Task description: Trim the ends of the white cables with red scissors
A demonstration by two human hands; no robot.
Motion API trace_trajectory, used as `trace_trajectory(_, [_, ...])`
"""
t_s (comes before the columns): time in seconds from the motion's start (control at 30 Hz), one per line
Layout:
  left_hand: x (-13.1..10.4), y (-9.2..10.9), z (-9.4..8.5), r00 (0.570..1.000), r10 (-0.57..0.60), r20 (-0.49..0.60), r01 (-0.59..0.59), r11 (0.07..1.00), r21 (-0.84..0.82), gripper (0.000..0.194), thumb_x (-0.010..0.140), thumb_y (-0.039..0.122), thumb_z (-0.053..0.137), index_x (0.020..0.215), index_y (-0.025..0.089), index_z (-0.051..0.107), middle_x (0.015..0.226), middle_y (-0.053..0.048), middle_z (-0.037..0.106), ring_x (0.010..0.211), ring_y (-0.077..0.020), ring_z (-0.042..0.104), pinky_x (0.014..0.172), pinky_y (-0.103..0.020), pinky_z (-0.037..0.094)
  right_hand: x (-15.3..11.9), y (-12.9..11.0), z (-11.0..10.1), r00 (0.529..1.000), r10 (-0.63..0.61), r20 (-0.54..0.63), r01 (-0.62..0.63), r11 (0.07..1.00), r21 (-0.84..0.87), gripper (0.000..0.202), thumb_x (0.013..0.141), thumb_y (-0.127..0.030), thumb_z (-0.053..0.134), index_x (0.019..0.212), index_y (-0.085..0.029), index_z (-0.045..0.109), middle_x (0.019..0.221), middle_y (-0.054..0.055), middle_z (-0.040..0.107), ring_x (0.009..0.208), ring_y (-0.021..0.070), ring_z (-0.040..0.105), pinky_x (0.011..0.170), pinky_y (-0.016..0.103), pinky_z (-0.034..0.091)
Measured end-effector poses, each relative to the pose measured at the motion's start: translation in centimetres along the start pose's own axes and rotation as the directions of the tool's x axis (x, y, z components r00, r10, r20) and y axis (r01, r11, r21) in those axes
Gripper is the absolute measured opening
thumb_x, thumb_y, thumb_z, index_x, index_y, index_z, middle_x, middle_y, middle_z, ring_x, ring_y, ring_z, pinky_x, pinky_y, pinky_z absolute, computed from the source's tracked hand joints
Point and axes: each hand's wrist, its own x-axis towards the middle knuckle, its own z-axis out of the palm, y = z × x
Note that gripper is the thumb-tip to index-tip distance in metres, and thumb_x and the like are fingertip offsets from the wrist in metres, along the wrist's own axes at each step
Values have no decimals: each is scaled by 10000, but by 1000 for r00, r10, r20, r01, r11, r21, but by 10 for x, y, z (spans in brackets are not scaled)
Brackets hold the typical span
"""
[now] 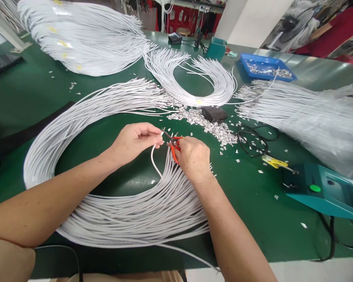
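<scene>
My left hand (139, 140) pinches the end of one white cable (153, 159), which bends up out of a large curved bundle of white cables (141, 213) on the table. In my right hand (193, 156) is a pair of pliers or cutters with orange-red handles (174, 153). Its dark jaws (166, 133) are at the cable end beside my left fingertips; whether they touch it I cannot tell. Small silvery scraps (207, 123) lie in a long heap just beyond my hands, next to a black block (214, 114).
More white cable bundles (88, 37) lie at the back left, at the back middle (200, 96) and wrapped at the right (317, 111). A blue tray (267, 58) holds scraps. A teal device (326, 192) and a yellow-handled tool (273, 161) stand right. A person in red (335, 35) is behind.
</scene>
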Motion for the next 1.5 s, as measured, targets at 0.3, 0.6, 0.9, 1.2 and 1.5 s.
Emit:
trace_trajectory(0.3, [-1, 0, 1, 1000, -13, 19, 13, 1000, -8, 233, 772, 342, 762, 927, 174, 720, 797, -33, 768, 736, -170, 721, 827, -317, 576, 10, -2, -14, 934, 286, 216, -331, 461, 823, 370, 779, -541, 689, 710, -177, 682, 681, -7, 628, 625, 109, 502, 607, 253, 392])
trace_trajectory(0.6, [-7, 6, 2, 994, 112, 4, -112, 984, 139, 267, 762, 373, 755, 981, 223, 735, 810, -18, 748, 762, -206, 720, 860, -367, 580, 10, -17, -22, 966, 253, 51, -132, 318, 939, 295, 825, -475, 624, 817, -191, 702, 838, 12, 703, 793, 158, 621, 741, 283, 485])
trace_trajectory(0.9, [4, 30, -6, 932, 351, -95, -258, 821, 509, 504, 808, 369, 681, 1277, 201, 611, 1373, -116, 579, 1160, -286, 617, 967, -420, 511, -31, 25, -63, 969, 121, -214, -151, 980, -130, 168, 854, -183, 516, 781, -129, 658, 859, 116, 672, 860, 244, 581, 761, 357, 331])
trace_trajectory(1.2, [-4, 65, 49, 971, 236, 48, -240, 965, 103, 254, 714, 343, 752, 883, 153, 745, 801, -44, 729, 777, -167, 654, 801, -302, 513, -58, 6, -77, 969, 23, -247, -93, 958, -272, 204, 890, -146, 480, 829, -126, 673, 866, 138, 677, 874, 270, 551, 735, 387, 281])
trace_trajectory(1.5, [-17, 78, 60, 959, 278, 62, -283, 955, 93, 382, 691, 306, 780, 1039, 163, 708, 719, -3, 704, 681, -131, 634, 733, -281, 501, -80, 10, -95, 948, 123, -292, -192, 956, -221, 210, 889, -195, 489, 878, -118, 684, 903, 159, 688, 917, 285, 567, 783, 396, 321])
